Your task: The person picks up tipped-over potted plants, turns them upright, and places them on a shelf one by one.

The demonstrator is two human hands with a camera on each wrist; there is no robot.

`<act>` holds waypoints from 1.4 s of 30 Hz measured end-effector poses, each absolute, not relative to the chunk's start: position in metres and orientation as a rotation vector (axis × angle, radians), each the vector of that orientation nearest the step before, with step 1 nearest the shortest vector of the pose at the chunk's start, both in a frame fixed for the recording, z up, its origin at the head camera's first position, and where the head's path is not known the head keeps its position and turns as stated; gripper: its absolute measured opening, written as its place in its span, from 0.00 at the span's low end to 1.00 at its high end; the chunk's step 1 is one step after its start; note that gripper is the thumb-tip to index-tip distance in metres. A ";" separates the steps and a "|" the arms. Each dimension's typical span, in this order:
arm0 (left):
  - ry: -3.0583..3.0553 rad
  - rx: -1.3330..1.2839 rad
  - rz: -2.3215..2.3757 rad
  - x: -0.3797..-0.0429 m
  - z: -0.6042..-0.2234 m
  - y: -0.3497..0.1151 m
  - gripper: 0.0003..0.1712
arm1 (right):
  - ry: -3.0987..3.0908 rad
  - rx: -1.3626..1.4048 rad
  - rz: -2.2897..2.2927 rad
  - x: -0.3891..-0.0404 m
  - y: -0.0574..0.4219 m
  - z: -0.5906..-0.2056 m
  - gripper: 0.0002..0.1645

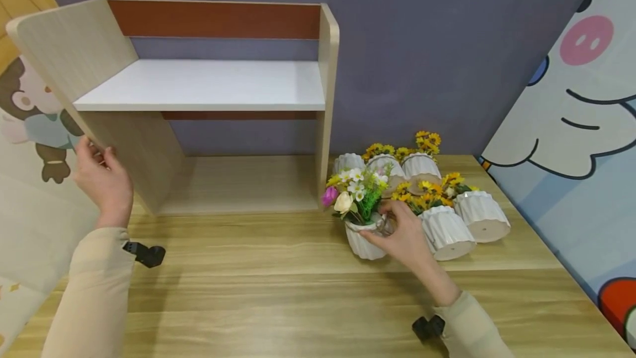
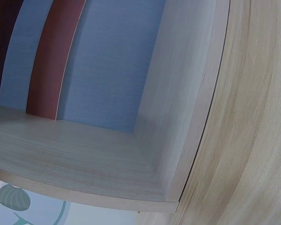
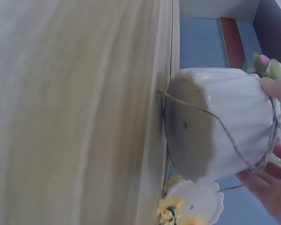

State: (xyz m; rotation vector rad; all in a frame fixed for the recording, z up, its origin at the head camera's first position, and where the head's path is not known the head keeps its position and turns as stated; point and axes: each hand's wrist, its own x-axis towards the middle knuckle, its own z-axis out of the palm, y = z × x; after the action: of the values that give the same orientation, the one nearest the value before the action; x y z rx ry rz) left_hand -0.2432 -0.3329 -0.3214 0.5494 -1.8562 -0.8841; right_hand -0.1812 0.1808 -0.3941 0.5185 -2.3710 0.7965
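Observation:
My right hand (image 1: 404,236) grips a white fluted flower pot (image 1: 364,243) by its rim, thumb on the near side. The pot holds artificial flowers (image 1: 356,195) in white, pink and yellow. In the right wrist view its base with a small hole faces the camera, and twine (image 3: 225,133) tied round it trails down. At the far left my left hand (image 1: 105,184) holds the front edge of the side panel of a wooden desk shelf (image 1: 199,86). Only a sliver of that hand shows in the left wrist view.
Several more white pots (image 1: 447,231) with yellow flowers (image 1: 427,195) lie on their sides right of the shelf. The wooden table (image 1: 268,297) meets a grey wall (image 1: 422,43) behind. Cartoon panels (image 1: 571,109) stand at both sides.

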 end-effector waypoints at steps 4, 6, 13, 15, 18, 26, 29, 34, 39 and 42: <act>-1.855 0.568 -0.893 -0.244 -0.322 -0.334 0.18 | -2.404 0.532 0.830 -0.178 0.186 -0.394 0.33; -1.852 0.576 -0.896 -0.245 -0.323 -0.335 0.18 | -2.415 0.530 0.844 -0.177 0.188 -0.395 0.32; -1.851 0.574 -0.894 -0.248 -0.324 -0.336 0.18 | -2.476 0.492 0.867 -0.181 0.188 -0.393 0.30; -1.851 0.571 -0.891 -0.247 -0.324 -0.336 0.18 | -2.512 0.469 0.891 -0.183 0.188 -0.392 0.31; -1.850 0.566 -0.893 -0.246 -0.324 -0.334 0.18 | -2.555 0.423 0.936 -0.187 0.189 -0.392 0.32; -1.834 0.534 -0.875 -0.244 -0.322 -0.331 0.17 | -2.660 0.299 1.002 -0.191 0.197 -0.396 0.36; -1.834 0.548 -0.878 -0.243 -0.320 -0.332 0.17 | -2.718 0.262 1.004 -0.190 0.197 -0.396 0.36; -1.845 0.571 -0.904 -0.244 -0.319 -0.332 0.17 | -2.786 0.239 1.025 -0.186 0.195 -0.393 0.38; -1.836 0.561 -0.917 -0.246 -0.321 -0.335 0.17 | -2.816 0.253 1.047 -0.176 0.189 -0.387 0.44; -1.834 0.567 -0.924 -0.247 -0.321 -0.336 0.17 | -2.863 0.228 1.096 -0.171 0.184 -0.387 0.49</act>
State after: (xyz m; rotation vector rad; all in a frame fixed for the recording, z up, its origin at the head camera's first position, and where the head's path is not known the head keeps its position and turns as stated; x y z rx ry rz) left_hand -0.2473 -0.3356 -0.3208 0.5670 -1.8341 -0.9236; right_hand -0.1708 0.1838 -0.3866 0.2277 -2.8633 1.0962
